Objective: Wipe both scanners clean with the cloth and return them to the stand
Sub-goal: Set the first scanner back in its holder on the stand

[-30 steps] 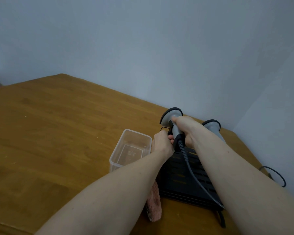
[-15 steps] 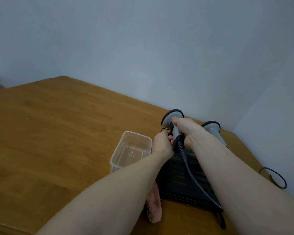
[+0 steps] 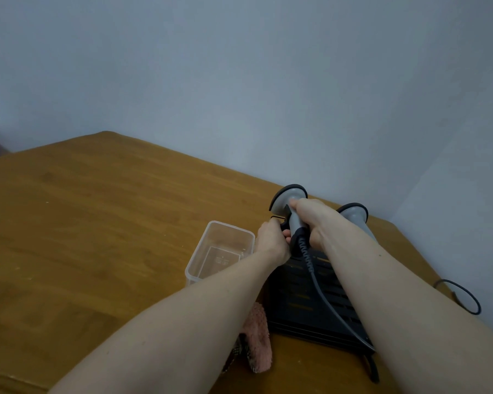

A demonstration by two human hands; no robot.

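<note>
My right hand [image 3: 310,220] grips the grey handle of a scanner [image 3: 289,199], whose black-rimmed head points away from me above the far end of the black stand [image 3: 305,297]. Its coiled cable [image 3: 308,257] trails back over the stand. My left hand [image 3: 271,240] holds the far left corner of the stand, just under the scanner's head. A second grey scanner [image 3: 355,214] sits at the stand's far right, partly hidden by my right forearm. The pink cloth [image 3: 258,336] lies on the wooden table [image 3: 97,223], half under my left forearm.
A clear plastic tub [image 3: 221,248] stands just left of the stand. A black cable loop [image 3: 464,297] hangs off the table's right edge. A grey wall rises close behind the scanners.
The hands and the scanner hold almost the same place; the scanner's head has settled slightly lower toward the stand.
</note>
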